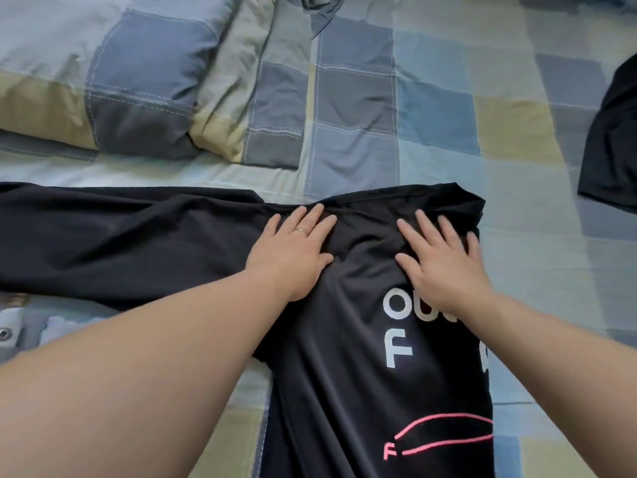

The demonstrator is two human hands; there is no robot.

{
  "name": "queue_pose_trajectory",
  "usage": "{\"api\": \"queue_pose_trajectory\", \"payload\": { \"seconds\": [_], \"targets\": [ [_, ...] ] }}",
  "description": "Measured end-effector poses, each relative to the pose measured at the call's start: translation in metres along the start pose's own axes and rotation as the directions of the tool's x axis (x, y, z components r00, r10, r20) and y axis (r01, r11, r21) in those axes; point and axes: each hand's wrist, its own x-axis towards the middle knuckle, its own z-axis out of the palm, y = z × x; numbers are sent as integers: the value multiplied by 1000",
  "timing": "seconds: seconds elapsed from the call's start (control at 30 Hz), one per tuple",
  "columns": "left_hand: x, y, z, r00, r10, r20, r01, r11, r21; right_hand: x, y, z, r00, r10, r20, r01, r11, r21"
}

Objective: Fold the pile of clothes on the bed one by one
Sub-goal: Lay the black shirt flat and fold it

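A black long-sleeved shirt [344, 374] with white letters and pink lines lies spread on the bed in front of me. Its right side looks folded inward along a straight edge, and one sleeve [120, 243] stretches out flat to the left. My left hand [293, 250] presses flat on the shirt near the collar, fingers straight, a ring on one finger. My right hand [444, 263] lies flat on the upper chest, fingers spread, partly covering the white letters. Neither hand grips the cloth.
The bed [517, 236] is covered with a blue, grey and beige checked sheet. A matching checked pillow [120, 91] lies at the back left. Another black garment [613, 139] lies at the right edge. A dark cloth [320, 5] shows at the top.
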Motion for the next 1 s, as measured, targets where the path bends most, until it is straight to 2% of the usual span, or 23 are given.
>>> {"api": "queue_pose_trajectory", "payload": {
  "seconds": [0.07, 0.13, 0.23, 0.27, 0.33, 0.4, 0.5, 0.57, 0.63, 0.77, 0.87, 0.93, 1.0],
  "targets": [
    [5, 11, 6, 998, -65, -3, 65, 998, 0, 6, 23, -2, 983, 184, 30, -185, 979, 83],
    [10, 27, 9, 988, -143, -64, 143, 990, -1, 6, 31, -3, 969, 247, -17, -243, 960, 141],
    [18, 54, 12, 964, -106, -246, 108, 994, -5, 2, 23, -9, 974, 86, -211, -47, 982, 182],
    [22, 61, 14, 959, -57, -277, 55, 998, -14, 3, 24, -10, 975, 31, -218, 7, 985, 172],
    [32, 74, 19, 966, -22, -258, -4, 995, -99, 7, 32, -12, 985, 17, -170, 11, 987, 163],
    [44, 82, 25, 970, -92, -226, 44, 977, -209, 18, 44, -16, 985, 77, -155, -46, 980, 193],
    [55, 87, 35, 922, -203, -330, 86, 938, -337, 40, 59, -30, 984, 109, -140, -78, 975, 209],
    [58, 87, 40, 875, -243, -419, 72, 921, -383, 49, 67, -36, 988, 50, -149, -23, 984, 177],
    [60, 89, 42, 838, -285, -465, 69, 901, -429, 51, 72, -37, 983, -5, -181, 50, 968, 244],
    [69, 96, 37, 806, -418, -420, 170, 842, -513, 46, 79, -31, 967, 15, -253, 112, 869, 482],
    [74, 92, 11, 792, -533, -298, 243, 723, -646, 44, 78, -39, 913, 39, -405, 179, 855, 486],
    [76, 88, -7, 771, -575, -274, 264, 680, -684, 48, 75, -49, 864, 53, -501, 206, 870, 447],
    [80, 89, -17, 714, -631, -303, 307, 671, -675, 57, 69, -56, 870, 67, -488, 147, 910, 389]
  ]
}}
